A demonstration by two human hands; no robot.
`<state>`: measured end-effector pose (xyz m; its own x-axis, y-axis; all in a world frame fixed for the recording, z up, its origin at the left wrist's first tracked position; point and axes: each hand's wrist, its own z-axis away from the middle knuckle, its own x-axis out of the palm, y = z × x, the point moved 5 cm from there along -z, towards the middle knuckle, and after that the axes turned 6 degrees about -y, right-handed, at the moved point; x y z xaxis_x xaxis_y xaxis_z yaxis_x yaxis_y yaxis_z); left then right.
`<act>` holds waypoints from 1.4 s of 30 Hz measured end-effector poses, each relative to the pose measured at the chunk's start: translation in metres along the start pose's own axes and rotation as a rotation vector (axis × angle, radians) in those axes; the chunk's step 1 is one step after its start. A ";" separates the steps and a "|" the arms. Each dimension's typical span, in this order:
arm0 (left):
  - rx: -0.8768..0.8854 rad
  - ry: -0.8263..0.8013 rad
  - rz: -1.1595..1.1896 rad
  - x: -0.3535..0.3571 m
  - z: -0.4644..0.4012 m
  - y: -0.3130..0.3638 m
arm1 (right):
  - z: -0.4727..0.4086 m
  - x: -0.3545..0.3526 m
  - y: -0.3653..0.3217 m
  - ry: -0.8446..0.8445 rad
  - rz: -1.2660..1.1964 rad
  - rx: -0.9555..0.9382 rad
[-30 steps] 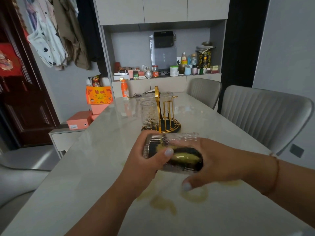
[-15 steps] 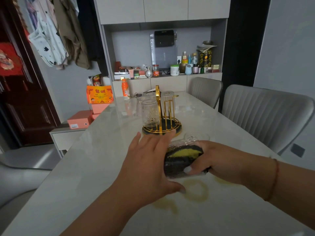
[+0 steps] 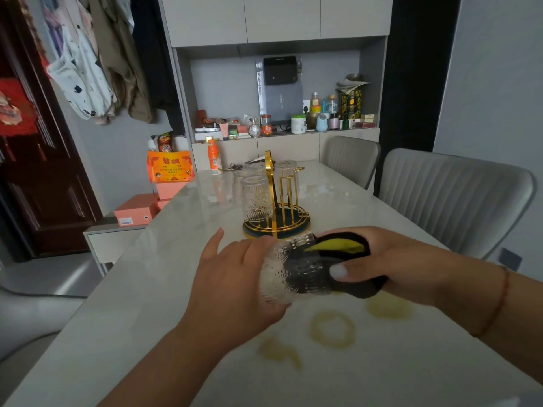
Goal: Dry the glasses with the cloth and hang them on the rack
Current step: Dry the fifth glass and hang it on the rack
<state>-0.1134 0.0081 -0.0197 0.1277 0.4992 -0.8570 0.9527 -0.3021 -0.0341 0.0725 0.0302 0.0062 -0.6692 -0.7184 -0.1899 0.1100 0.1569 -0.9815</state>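
Note:
A patterned clear glass [image 3: 282, 274] lies sideways in the air above the table, between my hands. My left hand [image 3: 232, 283] cups its base, thumb curled under it and index finger sticking out. My right hand [image 3: 396, 259] holds a dark cloth with a yellow side [image 3: 338, 248] stuffed into the glass's mouth, thumb pressing on the outside of the wall. Just behind stands the gold rack [image 3: 276, 201] on its round dark base. One patterned glass [image 3: 255, 198] hangs upside down on its left side and another glass [image 3: 286, 174] at its back.
Yellowish ring stains [image 3: 332, 329] mark the pale table [image 3: 147, 289] under my hands. An orange bottle [image 3: 214, 155] stands at the far end. Two grey chairs [image 3: 455, 195] line the right side. Orange boxes [image 3: 132, 214] sit on a low cabinet to the left.
The glass has turned, so its base now points left into my left palm. My right hand has shifted right with the cloth in the glass's mouth. My left hand moved from gripping the rim to cupping the base.

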 end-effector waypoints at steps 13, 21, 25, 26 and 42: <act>-0.096 0.119 -0.064 -0.007 0.000 0.018 | -0.011 0.017 0.004 0.453 0.126 0.194; -0.284 -0.010 0.414 -0.024 -0.002 0.033 | -0.015 0.013 -0.017 0.801 0.459 -0.258; -0.378 -0.361 1.605 0.000 -0.001 0.037 | -0.012 0.010 -0.031 0.646 0.401 -0.494; -0.369 -0.425 1.838 0.005 0.001 0.042 | -0.011 0.010 -0.035 0.596 0.366 -0.539; -0.332 -0.376 1.868 0.013 -0.007 0.040 | -0.025 0.000 -0.044 0.677 0.301 -0.415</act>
<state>-0.0714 0.0081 -0.0282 0.8745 -0.4094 0.2602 -0.2848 0.0010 0.9586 0.0490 0.0404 0.0499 -0.9646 -0.0663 -0.2553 0.1639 0.6074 -0.7773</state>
